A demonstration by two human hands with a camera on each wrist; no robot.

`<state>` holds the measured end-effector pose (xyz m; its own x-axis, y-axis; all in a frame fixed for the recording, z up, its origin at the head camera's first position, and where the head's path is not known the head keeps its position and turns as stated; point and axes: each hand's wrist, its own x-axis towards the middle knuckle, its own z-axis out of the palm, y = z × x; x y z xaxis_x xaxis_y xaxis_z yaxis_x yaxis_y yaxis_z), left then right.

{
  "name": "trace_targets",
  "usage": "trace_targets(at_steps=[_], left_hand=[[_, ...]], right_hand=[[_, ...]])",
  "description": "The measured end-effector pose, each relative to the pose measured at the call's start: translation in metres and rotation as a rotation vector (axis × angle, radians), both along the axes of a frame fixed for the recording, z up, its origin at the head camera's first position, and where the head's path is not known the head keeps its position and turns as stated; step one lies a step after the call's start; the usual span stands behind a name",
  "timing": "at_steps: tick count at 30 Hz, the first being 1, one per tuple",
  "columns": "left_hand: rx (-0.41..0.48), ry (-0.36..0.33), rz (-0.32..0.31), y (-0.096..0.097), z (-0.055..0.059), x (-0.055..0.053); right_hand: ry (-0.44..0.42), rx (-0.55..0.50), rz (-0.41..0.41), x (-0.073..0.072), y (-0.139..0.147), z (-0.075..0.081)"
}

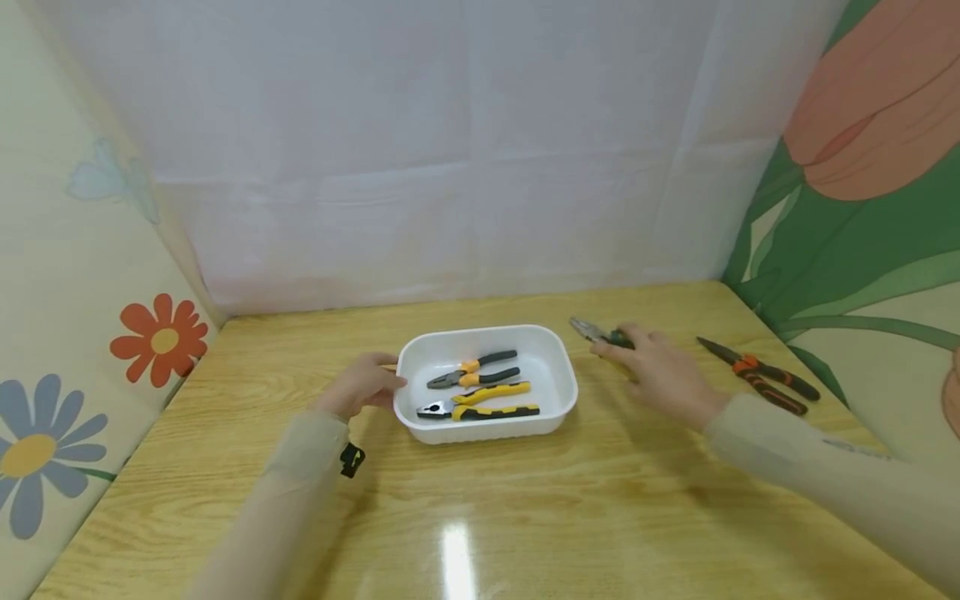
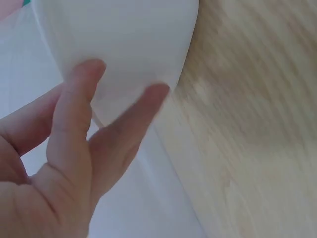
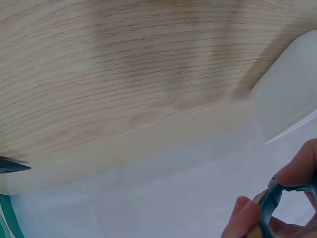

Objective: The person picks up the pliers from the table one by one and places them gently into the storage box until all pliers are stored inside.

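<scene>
My left hand (image 1: 365, 385) is at the left end of a white plastic tray (image 1: 483, 432), pinching its rim, with fingertips against the outer wall (image 2: 124, 44) in the left wrist view. Inside the tray lie pliers with orange and black handles (image 1: 480, 368) and pliers with yellow and black handles (image 1: 487, 402). Right of the tray, my right hand (image 1: 663, 371) grips combination pliers (image 1: 588, 329) by their dark green and yellow handles. Their jaws point to the far left. Parts of the handles are hidden by the fingers; the right wrist view shows a green handle (image 3: 270, 201) between them.
Long-nosed pliers with orange and black handles (image 1: 765, 375) lie on the wooden table (image 1: 525, 517) at the right. A white cloth (image 1: 465, 167) hangs behind the table. Flower-patterned panels (image 1: 885, 275) flank both sides.
</scene>
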<state>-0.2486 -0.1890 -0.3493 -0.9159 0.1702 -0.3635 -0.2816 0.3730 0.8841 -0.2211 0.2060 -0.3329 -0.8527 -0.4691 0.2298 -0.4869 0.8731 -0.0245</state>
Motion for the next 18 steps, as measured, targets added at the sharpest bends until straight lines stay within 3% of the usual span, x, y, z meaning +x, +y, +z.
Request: trace_targets(at_steps=[5,18], left_hand=[[-0.040,-0.009,0.020,0.002,0.010,-0.003],[-0.040,-0.090,0.028,-0.003,0.011,-0.008]], right_hand=[[-0.014,-0.008,0.022,0.002,-0.006,0.002],[0.006,-0.010,0.116,0.001,-0.028,0.004]])
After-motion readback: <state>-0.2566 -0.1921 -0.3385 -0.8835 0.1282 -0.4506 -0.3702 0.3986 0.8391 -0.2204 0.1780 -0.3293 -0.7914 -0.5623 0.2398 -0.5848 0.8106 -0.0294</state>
